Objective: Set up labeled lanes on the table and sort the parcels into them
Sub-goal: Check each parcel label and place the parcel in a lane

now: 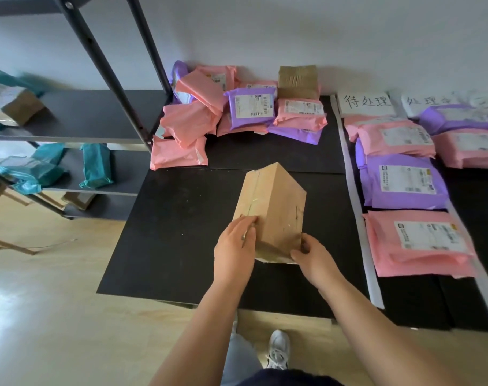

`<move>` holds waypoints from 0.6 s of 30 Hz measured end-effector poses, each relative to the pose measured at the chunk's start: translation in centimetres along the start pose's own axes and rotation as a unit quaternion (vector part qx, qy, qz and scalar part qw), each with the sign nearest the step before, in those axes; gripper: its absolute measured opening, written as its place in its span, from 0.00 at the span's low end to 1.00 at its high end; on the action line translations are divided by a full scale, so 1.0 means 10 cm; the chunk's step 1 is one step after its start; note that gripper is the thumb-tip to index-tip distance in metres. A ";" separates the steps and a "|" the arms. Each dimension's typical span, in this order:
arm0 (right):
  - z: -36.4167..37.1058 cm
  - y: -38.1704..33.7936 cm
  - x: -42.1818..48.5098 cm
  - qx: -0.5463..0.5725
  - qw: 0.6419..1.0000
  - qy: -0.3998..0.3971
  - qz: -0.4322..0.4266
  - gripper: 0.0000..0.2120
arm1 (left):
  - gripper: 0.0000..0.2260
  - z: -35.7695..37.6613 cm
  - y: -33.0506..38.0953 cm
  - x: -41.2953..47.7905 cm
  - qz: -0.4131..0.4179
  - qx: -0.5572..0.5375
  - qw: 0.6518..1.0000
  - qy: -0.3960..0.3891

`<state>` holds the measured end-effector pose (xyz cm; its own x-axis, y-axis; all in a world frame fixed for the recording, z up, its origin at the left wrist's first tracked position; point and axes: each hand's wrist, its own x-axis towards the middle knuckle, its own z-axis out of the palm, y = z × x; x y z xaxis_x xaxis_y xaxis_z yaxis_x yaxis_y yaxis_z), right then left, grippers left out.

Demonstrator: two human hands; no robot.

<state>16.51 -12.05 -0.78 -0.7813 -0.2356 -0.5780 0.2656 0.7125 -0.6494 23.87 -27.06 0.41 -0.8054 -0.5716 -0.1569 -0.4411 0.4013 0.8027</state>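
A brown cardboard box (273, 207), taped along its seams, is tilted up above the black table (176, 224). My left hand (234, 249) grips its near left side and my right hand (315, 260) grips its near right corner. At the back lies a loose heap of pink and purple mailer bags (209, 115) with a second cardboard box (298, 82). To the right, white tape strips (357, 207) mark lanes headed by handwritten paper labels (366, 103). The first lane holds a pink bag (396, 137), a purple bag (404, 182) and another pink bag (418, 243).
A dark metal shelf rack (98, 115) stands at the left with teal bags (95, 165) and a box (14, 104) on its shelves. A second lane at the far right holds purple and pink bags (465, 135). Wooden floor lies below; my shoe (279, 349) is near the table edge.
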 end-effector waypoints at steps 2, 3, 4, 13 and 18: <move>-0.05 -0.02 -0.02 0.019 0.999 0.029 -0.041 0.25 | 0.16 0.02 0.02 -0.01 0.016 0.000 1.000 0.007; -0.08 -0.03 -0.03 0.037 0.997 0.037 -0.055 0.24 | 0.17 0.04 0.03 -0.01 0.016 -0.007 1.000 0.016; -0.10 -0.05 -0.04 0.054 0.996 0.041 -0.066 0.24 | 0.18 0.05 0.03 0.00 0.007 -0.015 1.000 0.027; -0.18 0.08 -0.07 0.090 0.992 0.039 -0.082 0.24 | 0.23 0.22 -0.02 0.05 -0.105 -0.114 0.988 -0.018; -0.16 0.05 0.03 0.077 0.991 0.048 -0.097 0.24 | 0.17 0.18 0.00 0.04 -0.104 -0.153 0.983 0.014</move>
<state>15.55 -10.72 -0.52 -0.8739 -0.2893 -0.3907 0.1826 0.5495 -0.8153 22.88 -25.99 -0.67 -0.6970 -0.6395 -0.3243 -0.4521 0.0408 0.8910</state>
